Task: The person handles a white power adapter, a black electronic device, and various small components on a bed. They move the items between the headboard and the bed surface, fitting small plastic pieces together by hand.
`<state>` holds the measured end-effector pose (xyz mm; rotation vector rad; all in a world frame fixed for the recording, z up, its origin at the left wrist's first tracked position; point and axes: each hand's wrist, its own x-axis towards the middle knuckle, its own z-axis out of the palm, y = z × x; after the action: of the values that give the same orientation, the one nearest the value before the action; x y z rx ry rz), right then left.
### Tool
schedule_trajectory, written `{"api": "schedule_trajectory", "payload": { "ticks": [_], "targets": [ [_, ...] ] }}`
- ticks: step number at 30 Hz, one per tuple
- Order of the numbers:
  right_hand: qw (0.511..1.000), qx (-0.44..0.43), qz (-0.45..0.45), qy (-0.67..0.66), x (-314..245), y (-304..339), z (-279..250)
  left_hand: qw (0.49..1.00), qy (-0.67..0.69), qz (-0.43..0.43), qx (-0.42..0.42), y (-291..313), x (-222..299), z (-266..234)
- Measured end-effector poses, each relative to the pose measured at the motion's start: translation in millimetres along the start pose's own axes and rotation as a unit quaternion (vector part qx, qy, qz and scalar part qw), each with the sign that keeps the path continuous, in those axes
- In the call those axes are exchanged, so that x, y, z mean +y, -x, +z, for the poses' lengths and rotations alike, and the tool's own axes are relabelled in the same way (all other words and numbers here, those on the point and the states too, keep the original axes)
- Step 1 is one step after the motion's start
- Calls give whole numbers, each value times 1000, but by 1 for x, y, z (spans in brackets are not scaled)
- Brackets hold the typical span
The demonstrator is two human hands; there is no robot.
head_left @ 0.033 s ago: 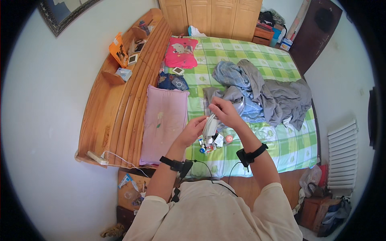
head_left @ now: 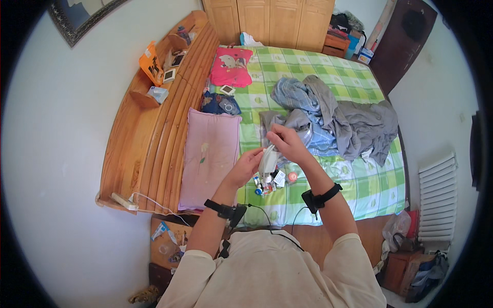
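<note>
Both hands hold up a small, pale whitish pouch-like piece (head_left: 268,161) over the near part of the bed; its exact kind is unclear. My left hand (head_left: 248,165) pinches its left side with thumb and fingers. My right hand (head_left: 285,142) grips its upper end with bent fingers. Just beneath and partly hidden by it lies a cluster of small items: a white card-like packet (head_left: 279,178), a small bottle with a blue cap (head_left: 258,188) and other little packages. To the right of the cluster sits a round pinkish-red container (head_left: 292,177).
The bed has a green-and-white checked sheet (head_left: 328,203). Beyond my hands lies a rumpled grey and blue blanket (head_left: 328,115). A pink pillow (head_left: 209,159) is at left, beside a wooden headboard shelf (head_left: 131,149). Black bands with devices (head_left: 314,201) circle my forearms, with cables attached.
</note>
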<state>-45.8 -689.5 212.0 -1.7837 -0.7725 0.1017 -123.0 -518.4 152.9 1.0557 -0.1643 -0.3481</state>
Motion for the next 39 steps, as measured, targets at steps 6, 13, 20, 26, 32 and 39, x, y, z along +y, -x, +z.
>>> {"api": "schedule_trajectory", "payload": {
  "ticks": [6, 13, 20, 26, 32, 39],
  "targets": [
    [989, 63, 69, -114, 20, 10, 10, 996, 89, 15, -27, -3, -6, 10],
    [975, 93, 41, -198, 37, 26, 14, 989, 144, 23, 32, -8, -16, 19],
    [970, 102, 42, -217, 43, 32, 8, 986, 161, 12, 33, -13, -29, 21],
    [956, 73, 99, -267, 54, 38, 0, 985, 164, 25, 46, -16, -31, 27],
    [963, 129, 87, -219, 57, 49, 14, 979, 163, 57, 105, -21, -44, 27],
    [972, 107, 113, -176, 48, 52, 35, 961, 207, 100, 151, -19, -54, 16]
  ]
}}
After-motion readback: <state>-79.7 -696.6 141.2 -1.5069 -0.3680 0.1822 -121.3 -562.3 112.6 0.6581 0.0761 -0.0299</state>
